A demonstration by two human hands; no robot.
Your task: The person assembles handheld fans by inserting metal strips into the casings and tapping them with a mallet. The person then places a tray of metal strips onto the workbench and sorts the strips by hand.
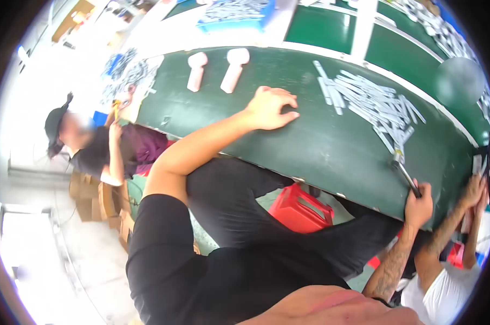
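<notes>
My left hand (273, 108) is over the green tabletop (288, 143), its fingers bent and the thumb apart, with nothing in it. Beyond it are two pale pinkish pieces (235, 70), each with a rounded head and a straight handle. My right hand (419, 206) is closed around the black handle of a slim tool (406, 176) with a metal shaft. The tool's far end reaches the near edge of a loose pile of flat grey strips (364, 100); its tip is too blurred to name.
A blue tray (237, 16) of grey parts stands at the back. To the left, a co-worker in a dark cap (55, 127) handles something yellow. A co-worker's hands (474, 190) are close on my right. A red stool (302, 208) is under the table edge.
</notes>
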